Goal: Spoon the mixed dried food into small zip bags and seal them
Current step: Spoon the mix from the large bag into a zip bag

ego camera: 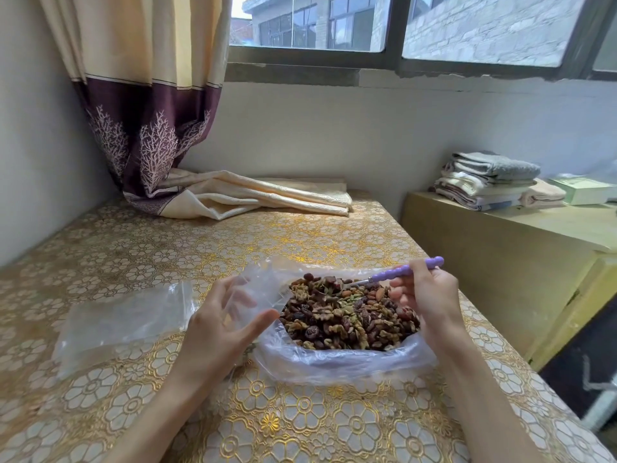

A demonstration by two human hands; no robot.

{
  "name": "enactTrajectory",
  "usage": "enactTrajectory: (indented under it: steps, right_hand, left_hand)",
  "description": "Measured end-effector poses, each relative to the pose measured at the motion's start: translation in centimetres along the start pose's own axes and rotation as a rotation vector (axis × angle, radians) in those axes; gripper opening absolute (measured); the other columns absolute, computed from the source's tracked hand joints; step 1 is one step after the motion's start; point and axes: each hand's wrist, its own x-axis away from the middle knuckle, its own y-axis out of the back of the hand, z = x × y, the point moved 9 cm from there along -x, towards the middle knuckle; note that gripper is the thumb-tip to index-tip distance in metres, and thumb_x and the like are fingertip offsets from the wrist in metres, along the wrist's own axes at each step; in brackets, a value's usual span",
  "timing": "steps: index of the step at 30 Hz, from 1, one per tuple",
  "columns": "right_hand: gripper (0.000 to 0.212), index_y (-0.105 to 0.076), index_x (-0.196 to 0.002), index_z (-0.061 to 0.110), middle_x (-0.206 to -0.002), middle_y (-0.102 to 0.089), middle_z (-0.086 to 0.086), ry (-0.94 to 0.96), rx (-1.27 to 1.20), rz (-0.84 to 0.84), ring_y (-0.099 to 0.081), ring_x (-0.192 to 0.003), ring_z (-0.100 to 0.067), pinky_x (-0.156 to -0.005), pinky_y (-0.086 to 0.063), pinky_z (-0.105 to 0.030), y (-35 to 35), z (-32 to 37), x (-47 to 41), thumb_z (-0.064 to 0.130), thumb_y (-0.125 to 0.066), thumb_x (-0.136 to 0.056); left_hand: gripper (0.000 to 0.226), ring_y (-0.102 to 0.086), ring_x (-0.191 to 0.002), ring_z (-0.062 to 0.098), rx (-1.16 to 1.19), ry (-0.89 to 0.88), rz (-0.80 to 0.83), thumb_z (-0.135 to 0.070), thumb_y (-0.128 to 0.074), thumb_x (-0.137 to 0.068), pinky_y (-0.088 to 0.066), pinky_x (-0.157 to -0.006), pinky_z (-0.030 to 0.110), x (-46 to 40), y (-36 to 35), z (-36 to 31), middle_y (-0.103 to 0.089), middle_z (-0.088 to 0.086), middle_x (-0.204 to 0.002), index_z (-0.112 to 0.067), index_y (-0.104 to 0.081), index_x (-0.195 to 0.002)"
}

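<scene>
A heap of mixed dried nuts and fruit [350,320] lies in a large open clear plastic bag [337,360] on the table. My right hand [425,295] grips a spoon with a purple handle [405,270]. The spoon's metal bowl rests on the top of the heap with some food in it. My left hand [222,324] holds a small clear zip bag [257,290] upright at the left edge of the heap, thumb in front and fingers behind the plastic. The small bag looks empty.
A pile of clear zip bags [123,324] lies flat to the left of my left hand. The table [300,426] has a gold floral cover. A curtain end [253,195] lies at the table's far side. Folded towels [487,180] sit on a cabinet at right.
</scene>
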Motion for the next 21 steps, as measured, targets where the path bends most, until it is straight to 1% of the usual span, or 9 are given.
enactTrajectory:
  steps: [2,5,8,11,14,16,18,20,21]
  right_hand:
    - [0.034,-0.063,-0.075,-0.007,-0.066,-0.071,-0.015,0.005,-0.035,-0.007,-0.051,-0.039,-0.008,-0.035,-0.036,-0.015,0.0,0.3,0.1,0.010,-0.040,-0.093]
    - [0.031,-0.063,-0.075,-0.004,-0.072,-0.070,-0.022,0.038,-0.086,-0.002,-0.050,-0.041,-0.010,-0.038,-0.037,-0.017,-0.4,1.1,0.5,0.009,-0.042,-0.092]
    - [0.031,-0.062,-0.069,0.001,-0.068,-0.070,-0.017,0.092,-0.147,0.038,-0.048,-0.042,-0.011,-0.039,-0.038,-0.018,-1.6,2.2,1.3,0.008,-0.043,-0.092]
    - [0.033,-0.063,-0.069,0.002,-0.072,-0.070,-0.021,0.124,-0.182,0.111,-0.050,-0.044,-0.013,-0.040,-0.039,-0.018,-3.3,3.1,2.4,0.011,-0.044,-0.095]
    - [0.032,-0.064,-0.072,0.003,-0.063,-0.069,-0.012,0.154,-0.200,0.205,-0.056,-0.045,-0.014,-0.041,-0.044,-0.018,-5.3,3.7,3.8,0.014,-0.046,-0.097]
    - [0.031,-0.064,-0.076,0.001,-0.064,-0.070,-0.009,0.193,-0.185,0.299,-0.058,-0.046,-0.014,-0.043,-0.046,-0.018,-6.9,4.1,4.8,0.013,-0.045,-0.098]
    - [0.028,-0.063,-0.079,0.000,-0.070,-0.072,-0.012,0.232,-0.161,0.390,-0.061,-0.049,-0.016,-0.046,-0.049,-0.019,-8.4,4.4,5.7,0.012,-0.045,-0.097]
    - [0.023,-0.063,-0.083,0.000,-0.076,-0.072,-0.017,0.259,-0.125,0.452,-0.062,-0.053,-0.018,-0.049,-0.051,-0.022,-9.2,4.4,6.2,0.009,-0.046,-0.095]
    - [0.020,-0.063,-0.085,0.000,-0.078,-0.072,-0.018,0.265,-0.102,0.473,-0.063,-0.054,-0.019,-0.050,-0.052,-0.023,-9.4,4.3,6.2,0.005,-0.046,-0.095]
  left_hand:
    - [0.096,-0.056,-0.083,-0.016,0.010,0.001,0.001,-0.088,-0.051,-0.046,-0.041,-0.065,0.001,0.0,0.0,0.0,-0.063,-0.007,-0.086,-0.021,-0.050,-0.115]
    - [0.093,-0.057,-0.086,-0.015,0.003,0.006,0.000,-0.086,-0.052,-0.047,-0.041,-0.065,0.003,0.0,0.0,0.1,-0.064,-0.007,-0.087,-0.024,-0.050,-0.115]
    - [0.089,-0.056,-0.084,-0.016,-0.009,-0.001,0.010,-0.083,-0.055,-0.051,-0.041,-0.066,0.001,0.0,-0.2,0.1,-0.063,-0.008,-0.089,-0.022,-0.050,-0.116]
    - [0.077,-0.053,-0.084,-0.019,-0.029,-0.011,0.006,-0.065,-0.061,-0.057,-0.038,-0.068,-0.003,0.0,-0.5,0.0,-0.062,-0.009,-0.091,-0.018,-0.050,-0.117]
    - [0.074,-0.051,-0.087,-0.022,-0.009,-0.019,0.006,-0.059,-0.062,-0.056,-0.037,-0.069,-0.005,0.0,-0.6,-0.2,-0.059,-0.014,-0.094,-0.014,-0.052,-0.113]
    - [0.070,-0.050,-0.089,-0.025,0.030,-0.027,0.013,-0.058,-0.063,-0.056,-0.037,-0.070,-0.005,0.1,-0.7,-0.5,-0.057,-0.020,-0.097,-0.016,-0.051,-0.110]
    - [0.062,-0.055,-0.088,-0.020,0.064,-0.025,0.028,-0.053,-0.066,-0.057,-0.039,-0.070,-0.004,0.1,-0.9,-0.6,-0.061,-0.016,-0.095,-0.018,-0.053,-0.107]
    - [0.050,-0.060,-0.078,-0.015,0.079,-0.016,0.019,-0.045,-0.068,-0.059,-0.042,-0.065,-0.002,0.2,-0.9,-0.5,-0.064,-0.010,-0.087,-0.023,-0.052,-0.101]
    - [0.049,-0.061,-0.075,-0.014,0.083,-0.018,0.007,-0.043,-0.069,-0.060,-0.042,-0.063,-0.001,0.2,-0.8,-0.5,-0.064,-0.009,-0.085,-0.023,-0.052,-0.101]
